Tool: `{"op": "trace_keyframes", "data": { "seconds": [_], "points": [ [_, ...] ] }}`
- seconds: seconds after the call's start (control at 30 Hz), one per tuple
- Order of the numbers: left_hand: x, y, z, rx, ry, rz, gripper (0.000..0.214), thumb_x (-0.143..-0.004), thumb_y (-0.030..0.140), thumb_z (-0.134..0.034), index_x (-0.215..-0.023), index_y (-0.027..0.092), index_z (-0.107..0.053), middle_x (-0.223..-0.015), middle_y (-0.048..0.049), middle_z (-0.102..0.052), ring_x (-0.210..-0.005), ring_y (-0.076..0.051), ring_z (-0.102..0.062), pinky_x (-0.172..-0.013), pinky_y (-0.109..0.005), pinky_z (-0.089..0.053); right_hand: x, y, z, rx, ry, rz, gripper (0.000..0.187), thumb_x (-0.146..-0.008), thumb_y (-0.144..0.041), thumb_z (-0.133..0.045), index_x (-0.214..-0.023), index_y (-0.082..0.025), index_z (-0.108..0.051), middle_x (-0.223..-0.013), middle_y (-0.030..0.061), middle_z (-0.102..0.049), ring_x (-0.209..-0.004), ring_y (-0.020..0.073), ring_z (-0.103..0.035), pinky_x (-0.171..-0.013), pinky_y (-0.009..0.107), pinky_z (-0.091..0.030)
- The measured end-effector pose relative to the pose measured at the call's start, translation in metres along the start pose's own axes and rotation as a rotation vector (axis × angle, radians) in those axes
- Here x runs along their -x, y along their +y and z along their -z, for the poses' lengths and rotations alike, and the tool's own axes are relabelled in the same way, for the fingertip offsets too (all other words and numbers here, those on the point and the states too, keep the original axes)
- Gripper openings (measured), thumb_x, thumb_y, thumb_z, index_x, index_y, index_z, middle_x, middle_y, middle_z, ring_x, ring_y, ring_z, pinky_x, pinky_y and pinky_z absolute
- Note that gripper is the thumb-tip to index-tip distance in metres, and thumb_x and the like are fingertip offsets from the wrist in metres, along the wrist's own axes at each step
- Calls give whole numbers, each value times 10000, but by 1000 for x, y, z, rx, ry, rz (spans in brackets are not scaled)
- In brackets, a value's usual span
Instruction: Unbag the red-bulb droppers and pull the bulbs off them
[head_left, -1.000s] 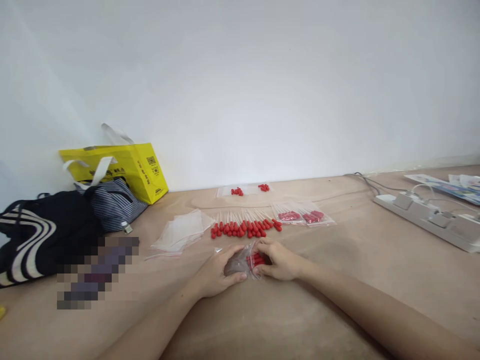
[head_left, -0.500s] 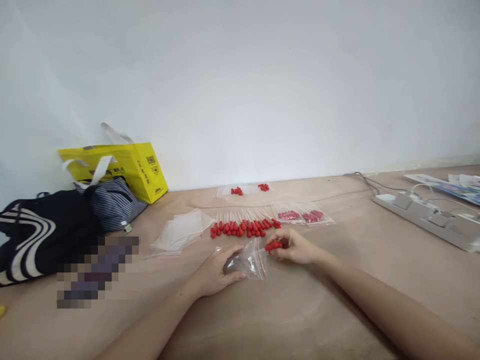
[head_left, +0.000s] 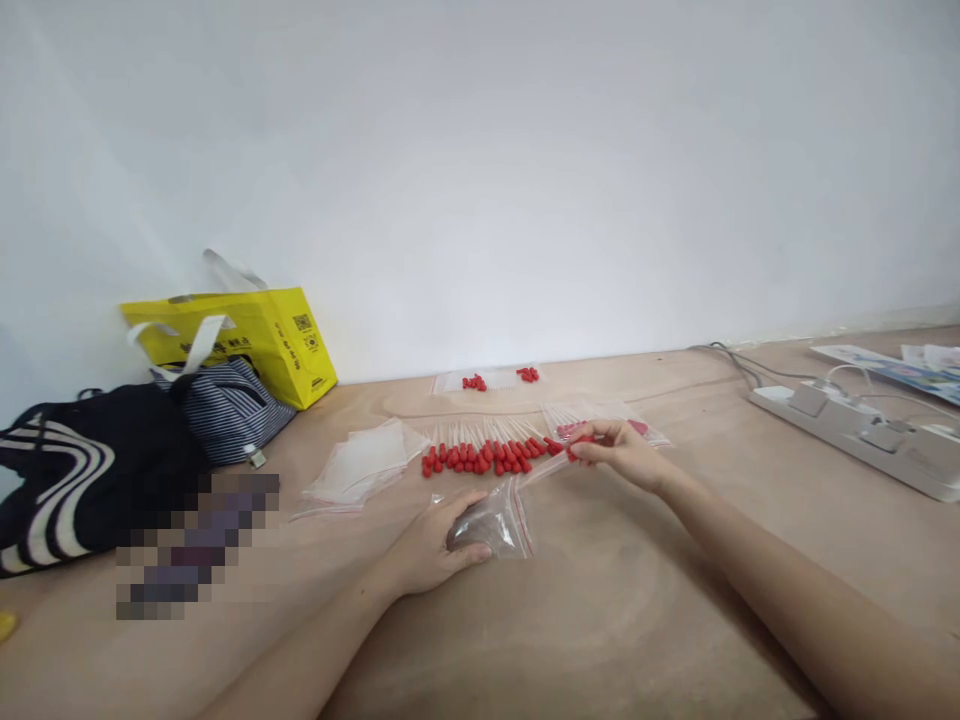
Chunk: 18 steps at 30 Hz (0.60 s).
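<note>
My left hand (head_left: 439, 540) grips a clear zip bag (head_left: 491, 525) between thumb and fingers, its mouth with the red stripe facing right. My right hand (head_left: 621, 452) is closed on red-bulbed droppers (head_left: 577, 446); how many is hidden by the fingers. Their pale, thin stems slant down-left toward the bag's mouth. Beyond the bag lies a row of red-bulbed droppers (head_left: 480, 458), bulbs toward me and stems pointing away. Partly behind my right hand are filled bags (head_left: 609, 412) with pinkish-red bulbs showing through.
Flat clear bags (head_left: 356, 465) are stacked left of the row. Farther back, a clear bag (head_left: 499, 380) lies with red bulbs at two spots. A yellow bag (head_left: 300, 350), striped pouch (head_left: 229, 410) and black bag (head_left: 97, 470) stand left. A power strip (head_left: 862, 440) lies right.
My right hand has moved up and to the right with the red-bulbed droppers, away from the bag's mouth. My left hand and the zip bag have stayed in place.
</note>
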<state>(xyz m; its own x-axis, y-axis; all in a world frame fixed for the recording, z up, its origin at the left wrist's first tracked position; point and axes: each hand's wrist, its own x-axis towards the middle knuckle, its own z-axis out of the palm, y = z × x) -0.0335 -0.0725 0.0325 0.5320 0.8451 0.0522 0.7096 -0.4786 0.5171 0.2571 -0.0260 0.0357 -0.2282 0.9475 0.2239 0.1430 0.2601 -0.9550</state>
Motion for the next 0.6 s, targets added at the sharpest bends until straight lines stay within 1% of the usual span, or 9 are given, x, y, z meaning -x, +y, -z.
{"op": "trace_keyframes", "data": {
  "seconds": [0.07, 0.13, 0.17, 0.2, 0.23, 0.3, 0.4, 0.5, 0.6],
  "points": [
    [0, -1, -1, -9, 7, -5, 582, -724, 489, -539, -1239, 263, -388, -1241, -55, -489, -1100, -249, -468, -916, -408, -383, -4, -2, 6, 58, 207, 94, 281, -650, -412, -639, -760, -155, -618, -641, 13, -610, -575, 117, -559, -572, 260, -465],
    [0, -2, -1, -14, 15, -15, 587, -727, 491, -535, -1246, 265, -381, -1251, -59, -481, -1109, -251, -461, -924, -414, -377, -10, 1, 3, 159, 404, 210, 262, -688, -403, -603, -790, -163, -616, -712, 38, -607, -642, 142, -573, -606, 279, -474],
    [0, -2, -1, -16, 20, -21, 583, -730, 490, -533, -1247, 267, -380, -1256, -59, -475, -1115, -251, -455, -929, -416, -372, -13, 5, -1, 238, 469, 273, 239, -702, -386, -591, -793, -167, -619, -756, 51, -599, -679, 153, -575, -627, 286, -476],
    [0, -2, -1, -18, 23, -28, 579, -731, 490, -531, -1245, 270, -381, -1260, -59, -471, -1120, -250, -451, -934, -417, -368, -17, 9, -8, 335, 491, 328, 209, -719, -361, -574, -798, -174, -625, -792, 60, -588, -701, 158, -572, -641, 289, -476],
    [0, -2, -2, -20, 25, -34, 575, -732, 490, -530, -1243, 270, -384, -1263, -59, -468, -1124, -249, -449, -936, -416, -367, -20, 14, -15, 424, 491, 372, 182, -741, -330, -548, -804, -179, -628, -807, 65, -577, -719, 161, -569, -652, 288, -474],
    [-1, -2, -2, -24, 23, -43, 567, -735, 483, -529, -1238, 262, -387, -1265, -62, -466, -1127, -245, -446, -939, -413, -365, -27, 24, -30, 597, 435, 434, 175, -780, -265, -488, -836, -181, -630, -834, 74, -557, -754, 166, -560, -684, 289, -469],
    [-1, -2, -2, -29, 10, -60, 559, -741, 467, -529, -1234, 246, -386, -1265, -67, -465, -1134, -239, -440, -947, -409, -358, -34, 36, -48, 830, 330, 485, 232, -808, -175, -407, -891, -174, -624, -903, 98, -540, -797, 178, -543, -697, 298, -457],
    [-1, -3, -2, -32, 1, -72, 554, -744, 463, -526, -1232, 242, -384, -1266, -64, -462, -1143, -237, -431, -954, -405, -352, -37, 40, -55, 978, 258, 484, 246, -815, -153, -393, -910, -175, -618, -904, 99, -536, -791, 180, -532, -701, 302, -441],
    [-1, -3, -2, -36, -7, -70, 558, -750, 472, -516, -1238, 240, -375, -1276, -62, -452, -1153, -238, -421, -961, -404, -345, -36, 39, -56, 1027, 209, 469, 206, -830, -238, -429, -894, -181, -616, -877, 87, -546, -783, 181, -528, -720, 305, -421]
  ]
}}
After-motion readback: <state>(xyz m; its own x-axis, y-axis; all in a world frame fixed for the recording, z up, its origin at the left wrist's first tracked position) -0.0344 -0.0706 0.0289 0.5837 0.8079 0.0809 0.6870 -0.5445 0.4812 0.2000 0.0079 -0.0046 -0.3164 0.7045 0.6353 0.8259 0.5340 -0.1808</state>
